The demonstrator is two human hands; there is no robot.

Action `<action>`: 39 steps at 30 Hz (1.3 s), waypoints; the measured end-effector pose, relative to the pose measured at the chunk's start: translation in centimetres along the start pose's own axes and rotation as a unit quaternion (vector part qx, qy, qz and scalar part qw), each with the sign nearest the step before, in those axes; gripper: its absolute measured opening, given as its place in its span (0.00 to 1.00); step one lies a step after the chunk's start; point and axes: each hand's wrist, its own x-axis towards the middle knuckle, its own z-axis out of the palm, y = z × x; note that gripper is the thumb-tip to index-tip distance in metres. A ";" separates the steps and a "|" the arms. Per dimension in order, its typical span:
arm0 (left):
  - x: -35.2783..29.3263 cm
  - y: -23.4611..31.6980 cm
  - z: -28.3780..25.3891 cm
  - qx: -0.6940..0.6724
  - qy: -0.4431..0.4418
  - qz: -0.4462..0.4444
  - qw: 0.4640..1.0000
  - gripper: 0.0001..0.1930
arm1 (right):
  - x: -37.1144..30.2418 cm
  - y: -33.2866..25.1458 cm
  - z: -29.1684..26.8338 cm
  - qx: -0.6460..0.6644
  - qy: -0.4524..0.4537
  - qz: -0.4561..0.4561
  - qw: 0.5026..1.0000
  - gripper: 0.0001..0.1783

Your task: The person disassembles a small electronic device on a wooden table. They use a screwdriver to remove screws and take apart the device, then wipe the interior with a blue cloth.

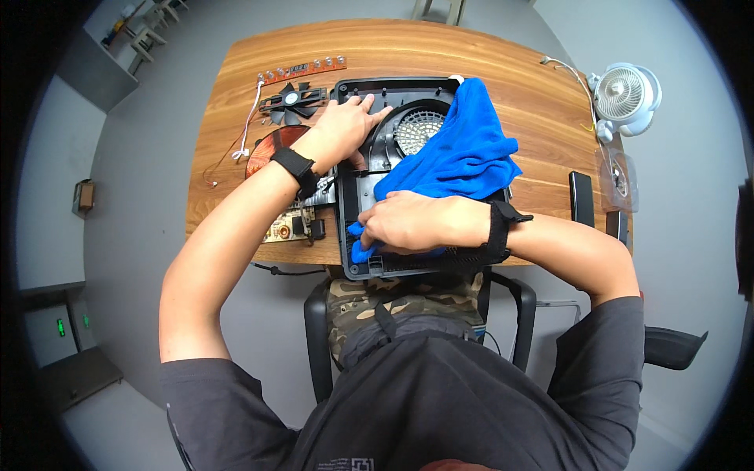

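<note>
A black plastic appliance housing, probably an induction cooker's base, lies with its inside up at the table's near edge. My left hand rests on its upper left part with fingers and thumb spread, touching the inside. A bunched blue cloth drapes over the housing's right side and covers part of a round vent grille. My right hand is closed on the cloth's lower part and presses it into the near left corner of the housing. Some of its fingertips are hidden.
Left of the housing lie a black fan, a copper coil, a circuit board and an orange board strip. Toward the right are a black phone, a clear plastic tray and a small white fan.
</note>
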 end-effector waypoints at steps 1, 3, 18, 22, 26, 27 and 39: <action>-0.1 -0.1 0.1 0.005 -0.001 -0.001 1.000 0.67 | 0.0 0.1 -0.1 0.003 -0.023 0.014 1.000 0.17; 0.0 -0.1 0.1 0.016 0.003 0.002 1.000 0.67 | -0.4 -0.2 -1.0 0.004 -0.069 0.051 0.996 0.17; 0.0 0.2 -0.2 0.018 -0.002 0.002 1.000 0.68 | -0.3 -1.9 0.6 -0.115 0.007 0.044 0.992 0.12; 0.1 0.0 -0.2 0.016 -0.004 0.008 1.000 0.68 | 0.0 -0.7 0.5 -0.069 -0.022 0.024 0.997 0.15; 0.2 0.1 -0.2 0.027 -0.004 0.008 1.000 0.68 | -0.4 0.4 -1.8 -0.023 -0.072 -0.004 0.997 0.16; 0.1 0.0 -0.1 0.023 -0.004 0.006 1.000 0.68 | -0.6 0.3 -2.4 -0.022 -0.092 -0.003 0.996 0.16; -0.1 0.2 -0.3 0.012 0.002 0.010 1.000 0.67 | -3.5 -1.3 -0.5 -0.033 -0.042 0.017 0.998 0.17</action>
